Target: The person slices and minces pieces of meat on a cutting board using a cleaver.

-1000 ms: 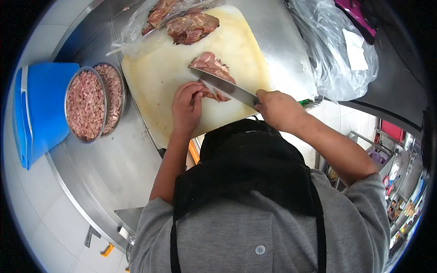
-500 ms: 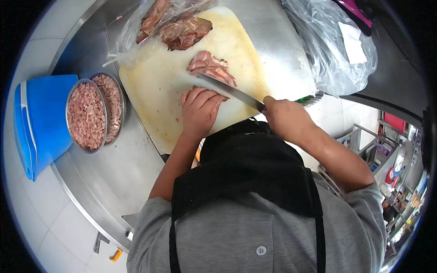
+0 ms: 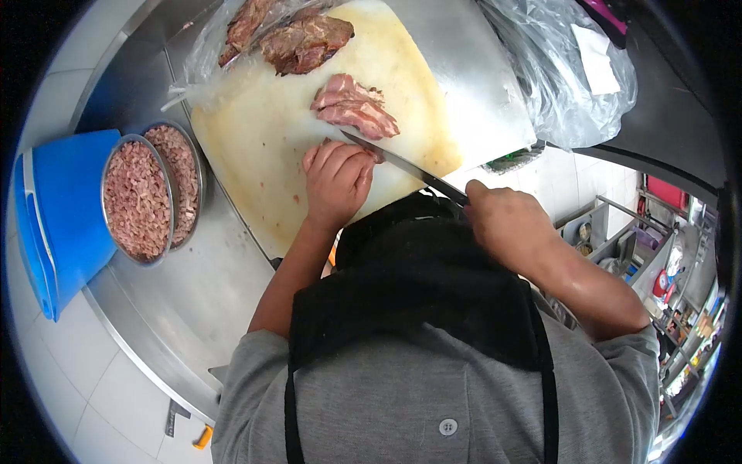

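Note:
My right hand (image 3: 506, 220) is closed round the handle of a long knife (image 3: 410, 168), whose blade points up and left over the cutting board (image 3: 417, 77). My left hand (image 3: 338, 179) presses down on a small piece of meat (image 3: 376, 153) that is mostly hidden under its curled fingers. The blade lies close beside those fingertips. Just beyond the blade sits a sliced chunk of meat (image 3: 355, 107). Farther back, a larger browned piece (image 3: 308, 42) rests at the board's edge.
Two bowls of chopped meat (image 3: 139, 201) stand at the left beside a blue container (image 3: 66, 216). A clear bag with meat (image 3: 209, 66) lies at the back left. Another plastic bag (image 3: 549, 77) is at the right, and a metal counter (image 3: 174, 301) surrounds the board.
My left hand has gone from fingers at the meat's edge to covering the small piece. The knife has drawn back toward the lower right, away from the sliced chunk. The view has shifted slightly.

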`<move>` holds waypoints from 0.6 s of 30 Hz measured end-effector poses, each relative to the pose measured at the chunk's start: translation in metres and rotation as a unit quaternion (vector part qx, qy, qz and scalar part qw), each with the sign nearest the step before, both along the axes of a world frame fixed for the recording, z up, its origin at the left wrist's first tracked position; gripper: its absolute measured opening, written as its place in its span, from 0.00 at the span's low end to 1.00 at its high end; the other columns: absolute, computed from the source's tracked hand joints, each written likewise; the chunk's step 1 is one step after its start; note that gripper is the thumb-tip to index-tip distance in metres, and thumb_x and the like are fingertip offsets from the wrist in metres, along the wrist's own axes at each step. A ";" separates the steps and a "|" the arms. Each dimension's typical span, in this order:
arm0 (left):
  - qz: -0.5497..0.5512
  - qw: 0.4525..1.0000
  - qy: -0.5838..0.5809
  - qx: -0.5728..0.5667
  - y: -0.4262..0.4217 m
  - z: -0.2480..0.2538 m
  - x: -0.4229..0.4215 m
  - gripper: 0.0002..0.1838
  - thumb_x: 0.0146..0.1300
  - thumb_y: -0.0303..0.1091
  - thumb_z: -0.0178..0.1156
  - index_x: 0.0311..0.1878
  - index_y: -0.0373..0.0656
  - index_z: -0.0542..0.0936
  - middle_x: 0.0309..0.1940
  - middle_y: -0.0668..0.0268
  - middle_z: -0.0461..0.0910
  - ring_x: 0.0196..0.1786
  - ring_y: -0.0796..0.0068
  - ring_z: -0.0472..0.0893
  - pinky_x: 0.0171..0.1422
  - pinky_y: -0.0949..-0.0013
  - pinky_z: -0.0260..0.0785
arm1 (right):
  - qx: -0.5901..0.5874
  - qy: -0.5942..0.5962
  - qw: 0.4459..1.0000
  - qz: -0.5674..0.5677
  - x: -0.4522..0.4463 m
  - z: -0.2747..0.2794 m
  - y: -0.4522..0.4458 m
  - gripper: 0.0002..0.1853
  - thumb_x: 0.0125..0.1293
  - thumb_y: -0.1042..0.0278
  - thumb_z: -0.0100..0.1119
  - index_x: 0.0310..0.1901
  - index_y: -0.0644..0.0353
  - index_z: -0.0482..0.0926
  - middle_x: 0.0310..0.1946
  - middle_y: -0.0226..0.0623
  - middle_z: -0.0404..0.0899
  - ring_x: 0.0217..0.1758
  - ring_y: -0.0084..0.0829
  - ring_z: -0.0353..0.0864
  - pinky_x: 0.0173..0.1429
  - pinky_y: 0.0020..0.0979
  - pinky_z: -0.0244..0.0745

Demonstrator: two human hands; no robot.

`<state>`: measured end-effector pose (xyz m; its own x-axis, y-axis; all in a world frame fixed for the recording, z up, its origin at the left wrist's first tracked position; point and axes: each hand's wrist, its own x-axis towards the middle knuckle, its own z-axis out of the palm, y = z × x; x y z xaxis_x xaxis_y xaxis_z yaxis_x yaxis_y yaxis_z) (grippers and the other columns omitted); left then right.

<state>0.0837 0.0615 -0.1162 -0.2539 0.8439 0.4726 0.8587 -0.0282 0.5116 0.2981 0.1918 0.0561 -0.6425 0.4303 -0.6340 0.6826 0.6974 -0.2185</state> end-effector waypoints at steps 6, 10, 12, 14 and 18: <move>-0.005 1.000 -0.008 -0.001 0.002 -0.003 -0.001 0.06 0.56 0.31 0.69 0.37 0.48 0.83 0.40 0.70 0.82 0.47 0.65 0.79 0.60 0.59 0.61 | 0.016 -0.015 1.000 -0.002 -0.001 0.001 -0.010 0.08 0.64 0.76 0.52 0.44 0.66 0.75 0.30 0.56 0.85 0.36 0.54 0.88 0.42 0.51 0.82; -0.016 1.000 -0.007 0.007 0.002 -0.004 -0.003 0.07 0.55 0.31 0.69 0.38 0.48 0.83 0.40 0.69 0.82 0.48 0.65 0.79 0.60 0.58 0.61 | 0.007 -0.034 0.999 -0.010 -0.007 0.001 -0.012 0.07 0.64 0.75 0.51 0.43 0.66 0.74 0.30 0.55 0.85 0.36 0.53 0.88 0.41 0.50 0.82; -0.019 1.000 -0.009 0.005 0.001 -0.003 -0.005 0.07 0.55 0.31 0.69 0.39 0.48 0.83 0.41 0.69 0.82 0.48 0.65 0.79 0.60 0.58 0.61 | 0.009 -0.028 0.999 -0.012 -0.011 -0.004 -0.012 0.07 0.64 0.75 0.51 0.43 0.66 0.74 0.30 0.55 0.85 0.37 0.53 0.88 0.41 0.50 0.82; -0.012 1.000 -0.009 0.002 0.001 -0.003 -0.005 0.07 0.56 0.31 0.68 0.38 0.47 0.84 0.41 0.69 0.82 0.49 0.65 0.79 0.60 0.58 0.61 | 0.010 -0.022 1.000 -0.013 -0.017 -0.009 -0.013 0.07 0.65 0.75 0.50 0.43 0.66 0.74 0.30 0.55 0.85 0.37 0.53 0.88 0.42 0.50 0.82; 0.001 1.000 -0.022 0.007 0.000 -0.010 -0.008 0.05 0.56 0.32 0.68 0.36 0.48 0.85 0.41 0.70 0.83 0.50 0.65 0.79 0.58 0.57 0.62 | -0.016 0.018 1.000 -0.021 -0.032 -0.033 -0.013 0.08 0.66 0.76 0.49 0.44 0.66 0.75 0.32 0.55 0.85 0.38 0.53 0.88 0.43 0.50 0.82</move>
